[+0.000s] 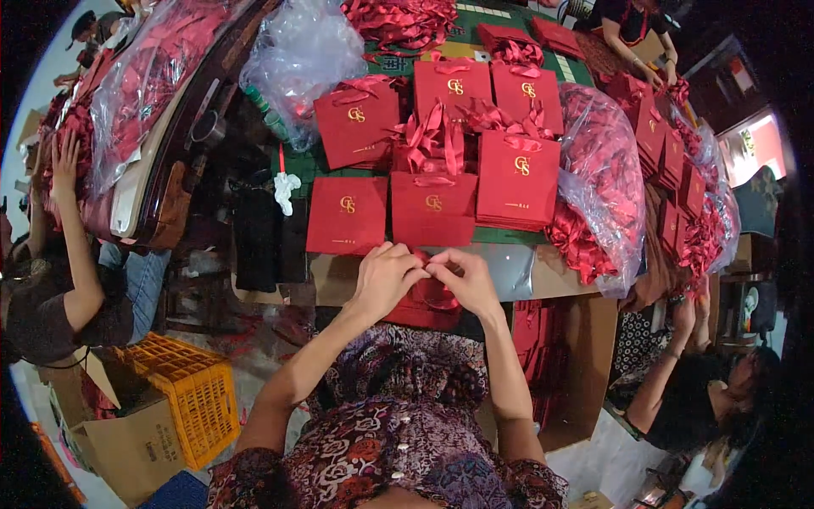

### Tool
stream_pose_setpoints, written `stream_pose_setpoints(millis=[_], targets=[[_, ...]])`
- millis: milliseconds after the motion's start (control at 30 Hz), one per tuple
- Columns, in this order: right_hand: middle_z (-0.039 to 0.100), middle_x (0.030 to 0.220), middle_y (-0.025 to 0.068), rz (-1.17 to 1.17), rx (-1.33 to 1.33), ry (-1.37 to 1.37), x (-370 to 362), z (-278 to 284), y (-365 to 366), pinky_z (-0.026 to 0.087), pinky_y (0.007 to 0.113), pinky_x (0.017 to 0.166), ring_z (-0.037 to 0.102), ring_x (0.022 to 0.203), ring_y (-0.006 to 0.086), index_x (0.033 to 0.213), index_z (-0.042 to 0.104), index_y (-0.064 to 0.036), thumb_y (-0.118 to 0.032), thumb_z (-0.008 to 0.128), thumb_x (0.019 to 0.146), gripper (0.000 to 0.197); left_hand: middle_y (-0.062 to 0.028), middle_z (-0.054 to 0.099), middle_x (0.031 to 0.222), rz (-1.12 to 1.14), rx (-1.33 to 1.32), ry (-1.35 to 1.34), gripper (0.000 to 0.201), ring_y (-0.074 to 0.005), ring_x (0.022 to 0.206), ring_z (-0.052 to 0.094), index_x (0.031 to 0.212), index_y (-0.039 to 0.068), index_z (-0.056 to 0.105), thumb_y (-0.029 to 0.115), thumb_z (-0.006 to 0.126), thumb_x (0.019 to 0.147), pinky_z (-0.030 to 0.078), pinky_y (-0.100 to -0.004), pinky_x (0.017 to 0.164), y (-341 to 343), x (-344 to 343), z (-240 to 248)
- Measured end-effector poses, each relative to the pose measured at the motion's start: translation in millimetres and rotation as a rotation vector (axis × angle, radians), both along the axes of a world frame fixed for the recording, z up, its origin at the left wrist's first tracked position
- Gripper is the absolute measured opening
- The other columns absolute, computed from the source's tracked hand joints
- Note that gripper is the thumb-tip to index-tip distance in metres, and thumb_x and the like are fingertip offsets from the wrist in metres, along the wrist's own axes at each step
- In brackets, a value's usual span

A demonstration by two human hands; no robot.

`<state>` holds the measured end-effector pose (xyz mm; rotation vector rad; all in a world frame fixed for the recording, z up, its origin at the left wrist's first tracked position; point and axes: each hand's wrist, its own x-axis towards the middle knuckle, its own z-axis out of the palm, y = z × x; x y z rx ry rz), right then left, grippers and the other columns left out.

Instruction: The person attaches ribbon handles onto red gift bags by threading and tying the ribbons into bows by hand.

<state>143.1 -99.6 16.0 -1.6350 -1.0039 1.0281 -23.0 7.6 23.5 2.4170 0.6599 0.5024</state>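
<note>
At the table's near edge, my left hand [388,278] and my right hand [468,282] meet fingertip to fingertip. Both are closed in a pinch on the red ribbon [421,255] of a small bag, though my fingers partly cover it. Below them hangs that red paper bag [424,314], in front of my patterned blouse. Just beyond my fingers lies a red gift bag [434,208] with gold print and a ribbon handle. To its left is a flat red bag [346,214]; a stack of red bags [518,180] sits to its right.
Clear plastic sacks of red ribbon [598,161] crowd the right. A crumpled clear bag [301,64] and a green bottle [264,109] stand at back left. An orange crate [191,399] and a carton [127,441] stand lower left. Other people work on both sides.
</note>
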Motion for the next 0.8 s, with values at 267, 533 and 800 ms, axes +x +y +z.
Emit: stream_pose_setpoints(millis=[267, 533, 800], targets=[[0.062, 0.074, -0.0022, -0.130, 0.169, -0.071, -15, 3, -2, 0.043, 0.022, 0.063, 0.053, 0.069, 0.0046, 0.088, 0.065, 0.0007, -0.010, 0.071, 0.088, 0.012, -0.0075, 0.062, 0.082, -0.014, 0.040, -0.143, 0.015, -0.0292, 0.080, 0.058, 0.081, 0.004, 0.069, 0.013, 0.077, 0.072, 0.049, -0.0395, 0.073, -2, 2, 5], [0.060, 0.075, -0.0066, -0.318, 0.169, 0.195, -6, 0, -3, 0.040, 0.020, 0.059, 0.050, 0.067, 0.0011, 0.085, 0.064, -0.0046, -0.011, 0.068, 0.093, 0.011, -0.0162, 0.059, 0.110, 0.165, -0.562, -0.290, 0.055, -0.0207, 0.086, 0.063, 0.125, -0.002, 0.049, 0.026, 0.077, 0.086, 0.052, -0.0329, 0.074, -10, -17, -5], [0.057, 0.071, -0.0073, -0.473, 0.190, 0.195, -6, -12, 8, 0.038, 0.021, 0.055, 0.047, 0.063, 0.0012, 0.082, 0.066, -0.0023, -0.010, 0.068, 0.091, 0.012, -0.0283, 0.065, 0.110, 0.024, -0.585, -0.047, 0.055, -0.0408, 0.105, 0.065, 0.136, -0.004, 0.045, 0.019, 0.065, 0.091, 0.051, -0.0430, 0.087, -31, -39, 0]])
